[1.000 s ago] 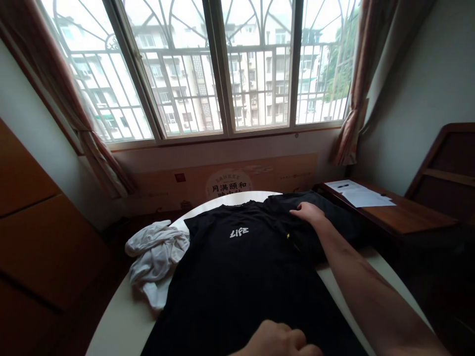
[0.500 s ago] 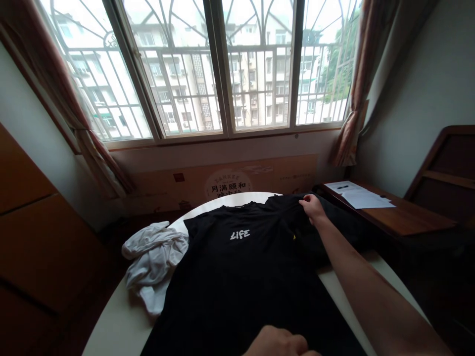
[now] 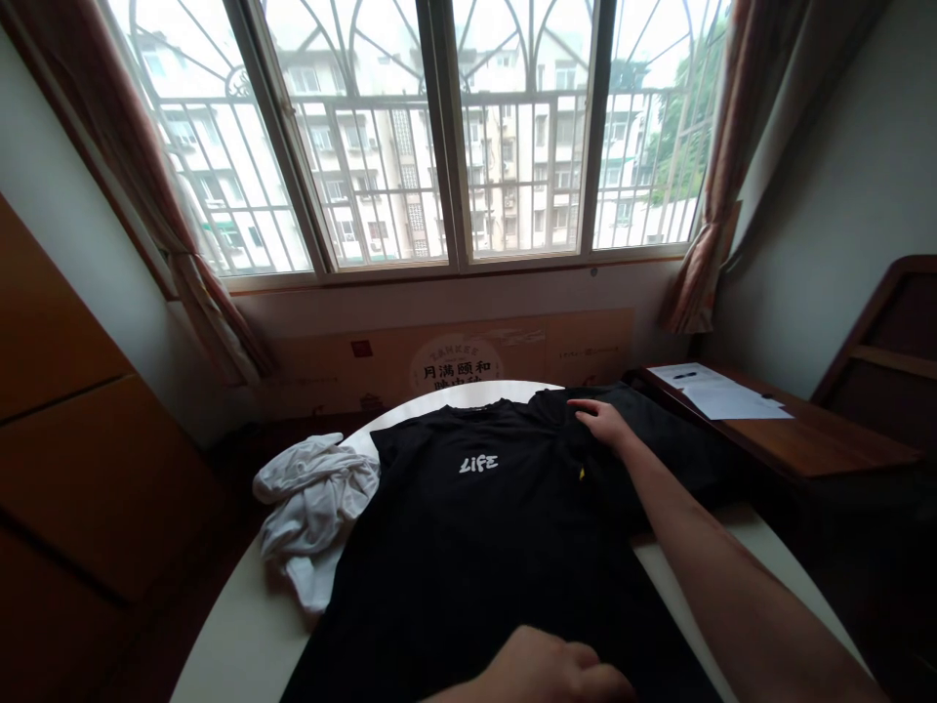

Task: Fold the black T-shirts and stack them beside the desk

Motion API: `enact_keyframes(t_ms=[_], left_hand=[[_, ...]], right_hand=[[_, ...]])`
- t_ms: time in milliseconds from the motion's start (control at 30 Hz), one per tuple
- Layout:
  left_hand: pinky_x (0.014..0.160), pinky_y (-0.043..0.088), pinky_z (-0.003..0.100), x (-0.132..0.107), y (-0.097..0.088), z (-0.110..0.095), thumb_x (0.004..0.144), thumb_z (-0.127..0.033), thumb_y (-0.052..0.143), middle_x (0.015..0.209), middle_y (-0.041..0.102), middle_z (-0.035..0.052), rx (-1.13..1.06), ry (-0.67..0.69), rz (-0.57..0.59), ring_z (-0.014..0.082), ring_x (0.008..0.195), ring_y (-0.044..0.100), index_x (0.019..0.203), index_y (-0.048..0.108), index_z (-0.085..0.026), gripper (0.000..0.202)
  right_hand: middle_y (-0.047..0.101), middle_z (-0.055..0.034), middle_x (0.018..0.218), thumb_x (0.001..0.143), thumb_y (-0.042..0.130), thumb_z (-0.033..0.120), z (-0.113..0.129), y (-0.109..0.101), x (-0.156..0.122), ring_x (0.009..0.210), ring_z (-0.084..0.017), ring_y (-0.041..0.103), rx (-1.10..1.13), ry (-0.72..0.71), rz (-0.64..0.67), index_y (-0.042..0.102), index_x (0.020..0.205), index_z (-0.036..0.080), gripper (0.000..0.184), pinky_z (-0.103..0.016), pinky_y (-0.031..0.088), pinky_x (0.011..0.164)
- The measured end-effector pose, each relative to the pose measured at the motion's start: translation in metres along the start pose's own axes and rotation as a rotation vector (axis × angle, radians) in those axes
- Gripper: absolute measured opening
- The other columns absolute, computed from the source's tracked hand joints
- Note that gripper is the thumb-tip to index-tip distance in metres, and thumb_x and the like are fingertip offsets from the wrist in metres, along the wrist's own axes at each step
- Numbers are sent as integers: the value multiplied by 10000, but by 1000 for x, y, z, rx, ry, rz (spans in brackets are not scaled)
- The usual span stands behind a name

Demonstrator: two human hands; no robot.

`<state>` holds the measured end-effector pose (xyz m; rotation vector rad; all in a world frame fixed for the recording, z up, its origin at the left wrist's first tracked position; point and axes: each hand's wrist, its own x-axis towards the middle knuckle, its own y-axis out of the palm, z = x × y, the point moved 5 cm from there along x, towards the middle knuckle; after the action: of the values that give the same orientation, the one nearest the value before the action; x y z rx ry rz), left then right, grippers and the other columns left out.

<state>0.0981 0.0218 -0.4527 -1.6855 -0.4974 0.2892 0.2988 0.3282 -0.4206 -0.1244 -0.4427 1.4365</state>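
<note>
A black T-shirt (image 3: 468, 547) with white lettering across the chest lies spread on a round white table (image 3: 226, 605), its collar toward the window. My right hand (image 3: 604, 422) rests at the sleeve on the right, fingers stretched out along the cloth. At the bottom edge, over the lower part of the T-shirt, is my left hand (image 3: 549, 669). Its fingers are curled in, and the fingertips are hidden, so what they grip does not show. A small yellow mark (image 3: 582, 474) shows beside the shirt's right side.
A crumpled white garment (image 3: 318, 508) lies on the table's left side. Dark cloth (image 3: 659, 439) is bunched beyond my right hand. Papers (image 3: 724, 391) and a pen lie on a wooden desk (image 3: 841, 444) at the right. A barred window (image 3: 454, 146) stands behind, between curtains.
My right hand has let go of its pinch on the sleeve, and its fingers now lie extended, slightly further left. My left hand stays curled near the bottom edge. The view has shifted a little.
</note>
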Motion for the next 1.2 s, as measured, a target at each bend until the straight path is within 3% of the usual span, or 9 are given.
enact_keyframes(t_ms=[100,167,267,400,500,700,900,1100,1200], left_hand=[[624,498,248,14,-64,45,921,-454,610,931,748,23,25,-255,-52,182,765,705,1069,682,-278,241],[769,528,287,24,-110,101,937,-377,570,984,743,61,144,-484,-89,220,908,704,1003,712,-244,205],[952,504,354,31,-161,202,961,-330,509,1195,705,122,277,-838,-107,282,1160,632,1126,712,-206,290],[1020,471,458,25,-177,310,965,-268,455,1337,614,269,291,-1098,-129,378,1258,573,1265,648,-58,414],[1034,458,494,15,-159,352,954,-325,497,1312,637,268,261,-1223,-135,395,1238,592,1251,659,-73,422],[970,491,471,9,-125,383,940,-374,533,1312,661,193,213,-1252,-229,373,1236,595,1174,681,-174,342],[925,493,401,4,-135,387,1028,-321,335,1229,706,144,204,-1245,-420,287,1131,666,1273,563,-208,353],[953,493,422,-1,-143,386,1017,-356,367,1297,671,150,194,-1282,-458,302,1207,623,1300,544,-220,360],[1021,451,548,-1,-133,386,966,-396,464,1382,606,210,177,-1338,-390,386,1288,556,1334,558,-187,434]], right_hand=[[766,-136,1140,763,615,194,-6,-1,0,1090,-275,715,0,39,-37,772,1133,114,410,-375,555,978],[770,-133,1129,757,615,200,-9,-3,-1,1074,-281,723,5,57,-64,771,1142,117,424,-382,569,955],[768,-132,1145,758,611,213,-10,-6,-1,1095,-282,718,16,59,-101,771,1154,118,437,-380,561,969],[755,-127,1189,759,621,242,-7,-9,-2,1117,-272,708,37,24,-133,760,1191,125,469,-357,553,976],[766,-115,1160,748,619,264,-6,-7,-2,1024,-247,730,87,-27,-126,751,1213,134,501,-316,584,854],[780,-81,886,697,645,369,2,3,-5,540,-119,575,322,-76,37,728,1246,99,617,-222,409,475],[762,-62,844,691,678,380,6,-15,-6,596,-141,596,489,-84,-78,728,1261,156,615,-239,443,529],[744,-40,735,751,555,329,-12,-33,-3,497,-145,554,83,-56,-178,682,1334,109,635,-269,463,520],[786,-86,1019,752,518,209,-12,-28,0,798,-201,710,-304,-45,-137,723,1280,135,571,-309,560,797]])
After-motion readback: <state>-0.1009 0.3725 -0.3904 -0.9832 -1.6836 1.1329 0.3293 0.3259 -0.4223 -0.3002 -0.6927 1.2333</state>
